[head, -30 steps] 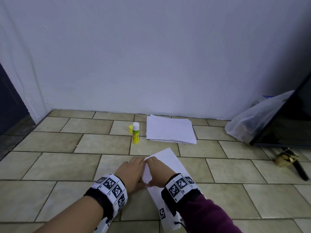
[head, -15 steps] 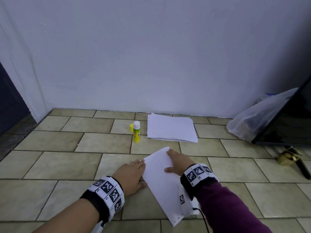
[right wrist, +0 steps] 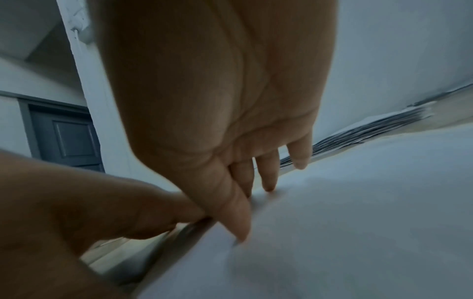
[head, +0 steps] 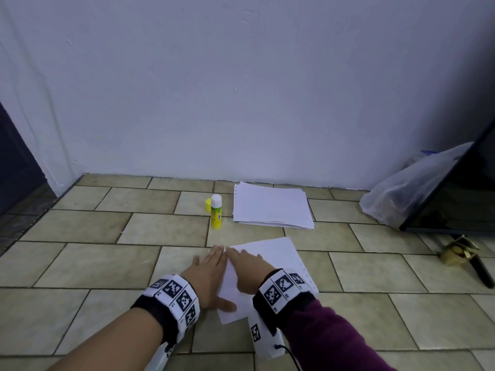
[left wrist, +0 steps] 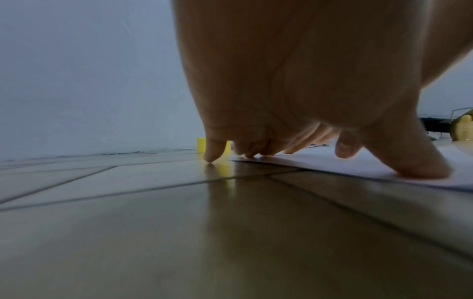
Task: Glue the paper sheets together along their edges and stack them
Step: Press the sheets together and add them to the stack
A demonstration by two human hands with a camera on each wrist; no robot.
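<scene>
A white paper sheet point(head: 273, 257) lies on the tiled floor in front of me. My left hand point(head: 207, 271) lies flat along its left edge, thumb point(left wrist: 414, 168) pressing the paper point(left wrist: 358, 163). Beside it, my right hand point(head: 247, 269) presses flat on the sheet point(right wrist: 345, 222) with straight fingers point(right wrist: 268, 176), next to the left hand. Further back, a stack of white sheets point(head: 272, 207) rests by the wall. To the stack's left a yellow glue stick point(head: 216, 212) stands upright, its yellow cap point(head: 208, 204) just behind it.
A white wall rises right behind the stack. At the right lie a clear plastic bag point(head: 401, 194), a leaning dark panel point(head: 460, 194) and a small gold object point(head: 455, 254). A dark doorway point(head: 16, 162) opens at the left.
My right hand slid from the sheet's far end back to its left edge beside the left hand. The sheet has turned and shifted a little.
</scene>
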